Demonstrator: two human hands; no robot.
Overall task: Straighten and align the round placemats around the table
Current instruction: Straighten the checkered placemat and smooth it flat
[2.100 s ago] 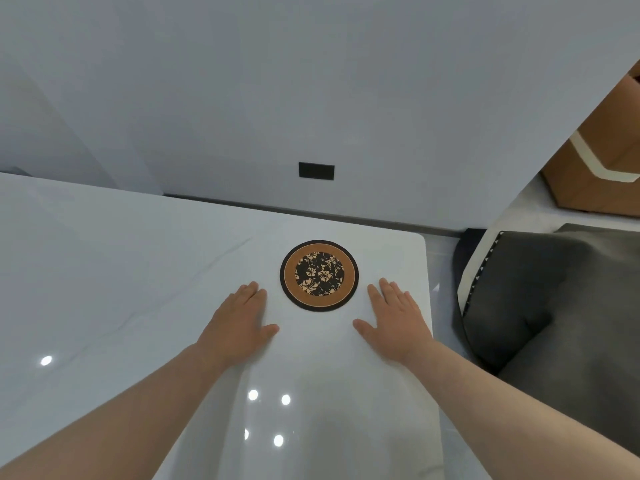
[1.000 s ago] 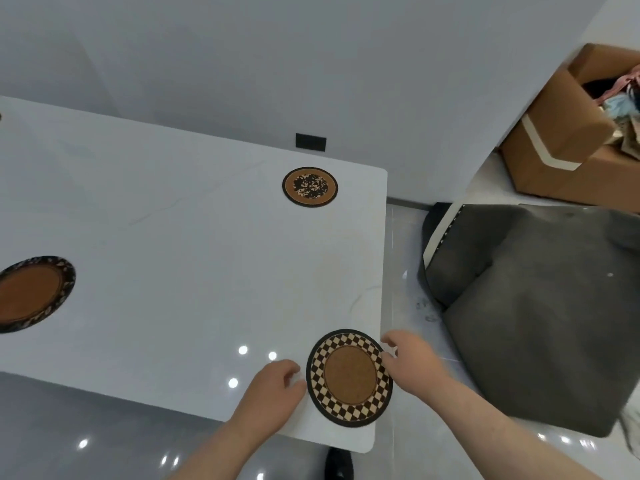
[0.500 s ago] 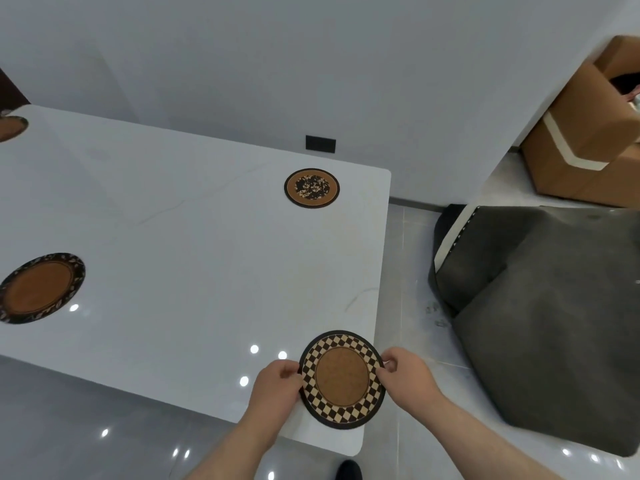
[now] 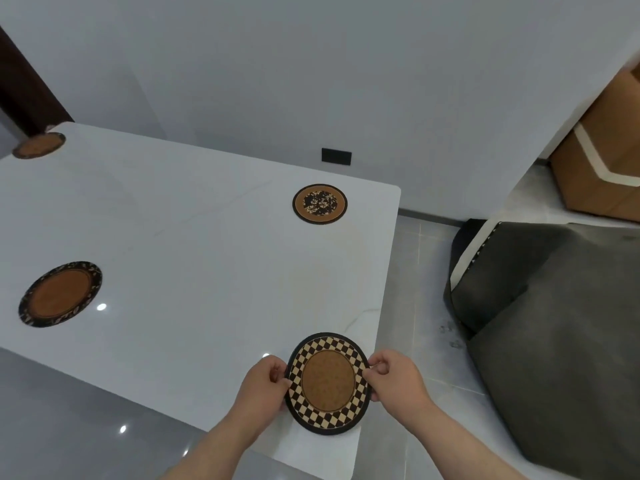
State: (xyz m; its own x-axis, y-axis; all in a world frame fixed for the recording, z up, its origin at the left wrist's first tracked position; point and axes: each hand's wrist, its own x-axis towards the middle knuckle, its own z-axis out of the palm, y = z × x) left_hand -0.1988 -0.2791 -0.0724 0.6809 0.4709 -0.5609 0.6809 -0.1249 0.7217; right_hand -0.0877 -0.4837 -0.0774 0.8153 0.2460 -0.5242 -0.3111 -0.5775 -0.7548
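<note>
Checkered placemat near the table's near right corner, gripped at both sides; left hand pinches its left rim, fingers curled shut on the edge, thumb on top; right hand pinches the right rim the same way, fingers folded onto the edge; cannot tell whether the mat lies flat on the table or is lifted slightly off it; mat's brown round centre faces up, ringed by dark and cream squares; its near edge sits close to the table's near edge.

Flowered placemat near the table's far right corner, flat, well apart from the checkered one; leaf-bordered placemat toward the table's left side, near its front edge, flat; fourth placemat at the table's far left corner, its pattern too small to tell.

Dark cushion on the floor to the right of the table; cardboard box beyond it; black wall socket behind the table's far edge.
</note>
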